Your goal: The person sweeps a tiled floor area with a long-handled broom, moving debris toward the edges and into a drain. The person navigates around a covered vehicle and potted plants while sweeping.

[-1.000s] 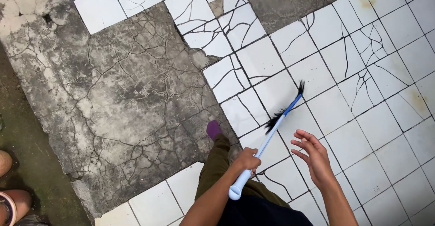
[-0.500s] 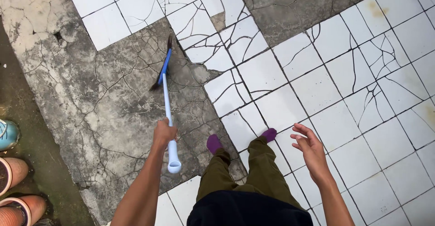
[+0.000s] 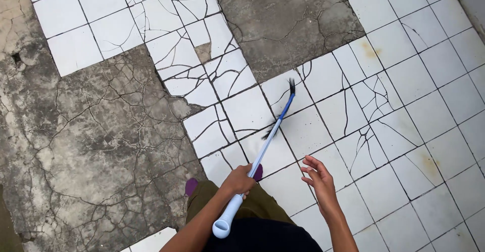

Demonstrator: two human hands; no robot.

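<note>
Head view, looking down. The left hand [image 3: 238, 180] is wrapped around the pale shaft of a broom [image 3: 262, 151], gripping a little above the hollow handle end, with the forearm rising from the lower edge of the frame. The broom slants up and to the right; its blue neck and dark bristles [image 3: 291, 86] rest on a cracked white tile near the middle of the floor. The right hand [image 3: 319, 180] holds nothing: fingers spread and slightly curled, palm turned inward, just right of the shaft and apart from it. Two feet in purple socks [image 3: 191, 185] stand below the left hand, at the border between tiles [image 3: 404, 70] and bare cracked concrete [image 3: 96, 131]. Open tiled floor extends right and upward; a second concrete patch [image 3: 283, 19] lies beyond the bristles. Many tiles near the broom are fractured.
</note>
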